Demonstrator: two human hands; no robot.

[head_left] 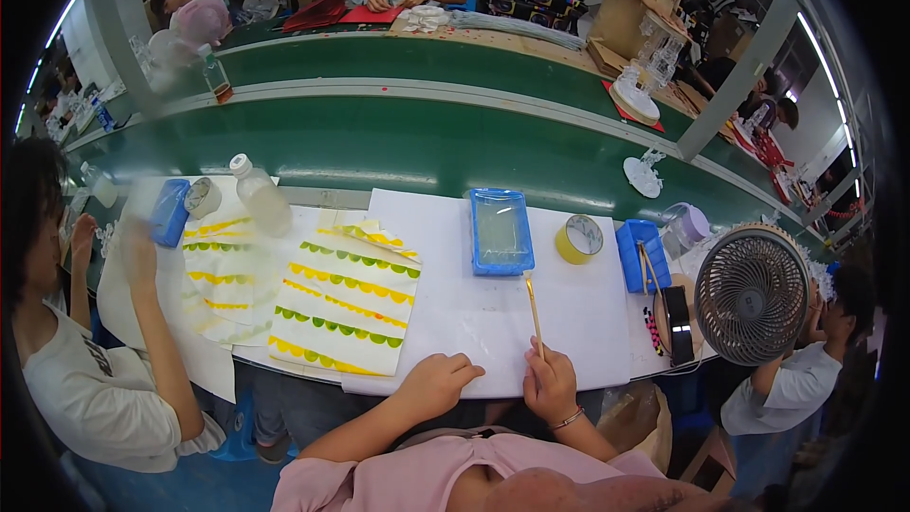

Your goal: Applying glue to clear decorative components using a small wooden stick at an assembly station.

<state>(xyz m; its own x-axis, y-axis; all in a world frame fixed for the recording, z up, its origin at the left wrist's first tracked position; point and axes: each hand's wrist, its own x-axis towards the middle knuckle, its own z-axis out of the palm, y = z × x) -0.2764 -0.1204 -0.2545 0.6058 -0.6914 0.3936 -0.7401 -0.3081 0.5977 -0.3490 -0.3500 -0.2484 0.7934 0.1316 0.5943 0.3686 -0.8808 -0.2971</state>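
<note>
No text was legible. Dark print on a white shirt [104, 408], lower left, and a small mark on the grey fan [751, 296], right, were unreadable.

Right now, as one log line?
left hand: loosely curled, near edge of paper | right hand: holds brush, tip by blue tray | tape roll: right of tray

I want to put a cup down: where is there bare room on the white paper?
One patch lies between the right-hand patterned sheet and the blue tray; another is below the tape roll, right of the brush. It is crowded at the right end, around the fan, phone and blue box.
</note>
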